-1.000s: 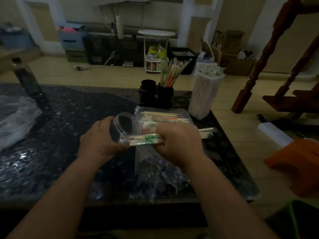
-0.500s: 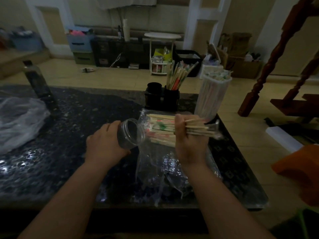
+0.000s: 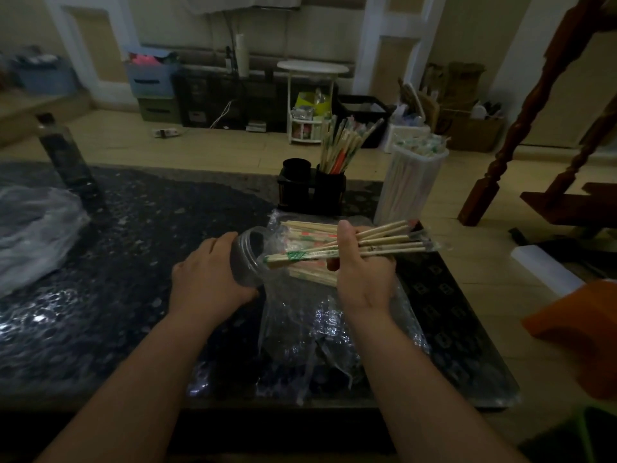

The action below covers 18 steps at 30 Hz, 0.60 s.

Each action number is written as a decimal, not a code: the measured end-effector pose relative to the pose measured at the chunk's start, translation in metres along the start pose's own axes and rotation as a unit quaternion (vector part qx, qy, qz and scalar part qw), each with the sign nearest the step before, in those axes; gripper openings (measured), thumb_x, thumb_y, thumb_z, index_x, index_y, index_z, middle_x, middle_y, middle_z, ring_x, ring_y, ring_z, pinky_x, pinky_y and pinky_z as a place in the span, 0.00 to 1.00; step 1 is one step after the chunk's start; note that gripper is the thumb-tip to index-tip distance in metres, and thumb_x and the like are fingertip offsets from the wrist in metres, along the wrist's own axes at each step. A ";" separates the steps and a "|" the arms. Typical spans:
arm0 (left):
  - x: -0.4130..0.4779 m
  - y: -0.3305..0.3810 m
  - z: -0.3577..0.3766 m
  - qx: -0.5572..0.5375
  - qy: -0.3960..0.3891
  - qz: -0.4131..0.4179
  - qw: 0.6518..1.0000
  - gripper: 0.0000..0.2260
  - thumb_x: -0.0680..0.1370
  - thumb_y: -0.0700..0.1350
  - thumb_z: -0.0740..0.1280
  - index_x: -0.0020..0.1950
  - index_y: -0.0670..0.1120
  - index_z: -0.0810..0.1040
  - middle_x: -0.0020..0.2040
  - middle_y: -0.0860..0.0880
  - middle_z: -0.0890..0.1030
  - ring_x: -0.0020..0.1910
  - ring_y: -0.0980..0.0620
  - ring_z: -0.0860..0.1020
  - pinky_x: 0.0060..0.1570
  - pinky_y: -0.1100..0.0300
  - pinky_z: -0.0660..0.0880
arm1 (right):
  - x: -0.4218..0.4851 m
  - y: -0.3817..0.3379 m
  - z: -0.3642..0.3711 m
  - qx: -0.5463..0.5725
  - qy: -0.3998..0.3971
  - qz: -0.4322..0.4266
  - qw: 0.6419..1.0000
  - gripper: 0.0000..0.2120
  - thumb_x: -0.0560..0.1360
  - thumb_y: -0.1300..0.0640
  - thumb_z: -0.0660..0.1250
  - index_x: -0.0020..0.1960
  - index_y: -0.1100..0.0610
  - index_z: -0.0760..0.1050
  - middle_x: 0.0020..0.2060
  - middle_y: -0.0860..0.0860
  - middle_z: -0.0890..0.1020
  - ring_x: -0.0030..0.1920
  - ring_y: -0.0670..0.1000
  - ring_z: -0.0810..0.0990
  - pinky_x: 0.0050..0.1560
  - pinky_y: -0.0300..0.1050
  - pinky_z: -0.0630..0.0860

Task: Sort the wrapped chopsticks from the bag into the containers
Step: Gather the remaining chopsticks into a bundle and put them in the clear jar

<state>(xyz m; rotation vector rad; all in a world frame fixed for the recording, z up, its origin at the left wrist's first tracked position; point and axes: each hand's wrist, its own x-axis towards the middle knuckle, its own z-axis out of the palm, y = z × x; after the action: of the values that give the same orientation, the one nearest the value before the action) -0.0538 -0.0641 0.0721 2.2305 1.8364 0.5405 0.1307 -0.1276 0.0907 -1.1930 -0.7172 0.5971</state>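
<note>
Loading a handful of wrapped chopsticks into the jar

The left hand (image 3: 213, 279) curls round the tilted clear jar (image 3: 248, 262), its mouth facing right; I would hold it steady and bunch the fanned sticks before sliding them in. The right hand (image 3: 364, 275) clamps the wrapped chopsticks (image 3: 394, 242), tips at the jar's mouth, above the bag (image 3: 300, 329) on the desk (image 3: 117, 245).

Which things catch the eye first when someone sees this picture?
At the centre, the right hand grips a fanned bundle of wrapped wooden chopsticks, beside the clear plastic jar that the left hand holds tilted. Behind them stands a tall white container packed with wrapped chopsticks.
</note>
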 end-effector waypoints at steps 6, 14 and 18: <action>-0.002 0.003 -0.005 -0.017 0.005 0.022 1.000 0.42 0.64 0.58 0.76 0.74 0.56 0.62 0.68 0.50 0.70 0.65 0.45 0.71 0.62 0.46 0.68 | 0.003 0.015 0.007 -0.006 -0.105 0.106 0.989 0.10 0.72 0.51 0.74 0.48 0.47 0.73 0.43 0.52 0.80 0.41 0.52 0.78 0.37 0.44 0.73; -0.008 0.002 -0.008 0.005 0.019 0.044 0.999 0.44 0.63 0.61 0.77 0.75 0.56 0.61 0.68 0.51 0.70 0.66 0.46 0.69 0.63 0.46 0.66 | 0.003 0.012 0.001 -0.009 -0.140 0.147 0.979 0.13 0.72 0.60 0.75 0.51 0.53 0.73 0.36 0.51 0.82 0.38 0.51 0.82 0.43 0.47 0.82; -0.007 0.001 -0.013 -0.024 0.012 0.005 1.000 0.46 0.63 0.61 0.78 0.76 0.54 0.60 0.69 0.49 0.69 0.67 0.45 0.69 0.64 0.45 0.67 | 0.009 0.010 -0.012 -0.074 -0.189 0.165 0.965 0.12 0.73 0.61 0.74 0.52 0.58 0.73 0.40 0.54 0.79 0.38 0.51 0.79 0.39 0.44 0.80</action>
<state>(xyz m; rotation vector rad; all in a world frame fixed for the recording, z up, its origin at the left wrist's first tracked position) -0.0588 -0.0725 0.0830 2.2133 1.8049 0.6075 0.1451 -0.1260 0.0803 -1.3658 -0.9026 1.0841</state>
